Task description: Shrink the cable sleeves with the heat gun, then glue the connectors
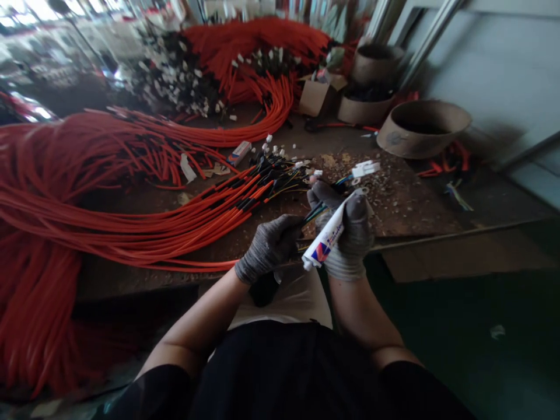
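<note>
While your right hand (350,236) clasps the tube (328,236), tilted down toward the left, your left hand (272,242) is closed round the wires (315,212). Just beyond the right grip is the connector (366,169); well past both grips, the box (313,98).

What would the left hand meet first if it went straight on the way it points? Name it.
Most likely the right hand, which holds the white tube; the wires held by the left hand run toward it. Depth between the two hands is hard to judge here.
</note>
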{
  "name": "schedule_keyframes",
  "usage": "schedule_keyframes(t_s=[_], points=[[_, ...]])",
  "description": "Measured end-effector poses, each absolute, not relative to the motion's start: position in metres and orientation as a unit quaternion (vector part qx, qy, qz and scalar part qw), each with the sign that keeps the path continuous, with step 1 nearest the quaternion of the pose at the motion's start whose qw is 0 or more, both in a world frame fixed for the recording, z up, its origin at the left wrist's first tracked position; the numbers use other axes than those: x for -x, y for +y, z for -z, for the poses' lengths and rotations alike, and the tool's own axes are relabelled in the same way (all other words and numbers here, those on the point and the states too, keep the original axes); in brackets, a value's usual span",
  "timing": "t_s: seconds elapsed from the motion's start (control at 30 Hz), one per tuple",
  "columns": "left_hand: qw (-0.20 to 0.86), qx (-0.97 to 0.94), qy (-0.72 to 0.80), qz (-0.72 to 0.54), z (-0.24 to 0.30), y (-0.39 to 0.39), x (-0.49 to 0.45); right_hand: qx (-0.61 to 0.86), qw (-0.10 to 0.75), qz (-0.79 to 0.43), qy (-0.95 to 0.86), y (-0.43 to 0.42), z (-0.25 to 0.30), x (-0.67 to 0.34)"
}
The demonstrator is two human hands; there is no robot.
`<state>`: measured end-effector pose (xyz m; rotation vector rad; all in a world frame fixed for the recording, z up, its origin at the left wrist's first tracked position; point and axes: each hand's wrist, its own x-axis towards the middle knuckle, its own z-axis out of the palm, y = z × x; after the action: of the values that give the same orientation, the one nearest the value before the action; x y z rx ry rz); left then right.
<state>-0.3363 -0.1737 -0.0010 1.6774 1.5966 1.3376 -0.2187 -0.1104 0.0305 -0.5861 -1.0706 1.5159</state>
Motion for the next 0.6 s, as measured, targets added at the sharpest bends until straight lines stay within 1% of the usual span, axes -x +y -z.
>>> schedule_keyframes(t_s=[0.07,0.13,0.2,0.3,0.4,0.47,0.57,0.6], points=[[0.17,-0.644,0.59,-0.456,-0.008,-0.162,0.343,0.224,0.534,-0.66,-0.478,-0.111,-0.034,0.218],[0.116,-0.669,0.613,-0.402,-0.021,-0.147,0.352,0.222,0.527,-0.668,-0.476,-0.113,-0.036,0.217],[0.112,-0.69,0.618,-0.359,-0.035,-0.134,0.364,0.253,0.542,-0.665,-0.446,-0.114,-0.034,0.214],[0.195,-0.725,0.565,-0.344,-0.043,-0.125,0.382,0.311,0.555,-0.65,-0.416,-0.115,-0.025,0.212],[0.257,-0.703,0.547,-0.374,-0.034,-0.126,0.387,0.354,0.556,-0.626,-0.417,-0.119,-0.019,0.212],[0.312,-0.643,0.548,-0.434,-0.028,-0.13,0.382,0.37,0.56,-0.59,-0.45,-0.124,-0.018,0.211],[0.468,-0.512,0.502,-0.516,-0.03,-0.135,0.372,0.356,0.535,-0.552,-0.531,-0.128,-0.017,0.205],[0.506,-0.479,0.483,-0.531,-0.034,-0.137,0.37,0.352,0.523,-0.55,-0.547,-0.127,-0.016,0.202]])
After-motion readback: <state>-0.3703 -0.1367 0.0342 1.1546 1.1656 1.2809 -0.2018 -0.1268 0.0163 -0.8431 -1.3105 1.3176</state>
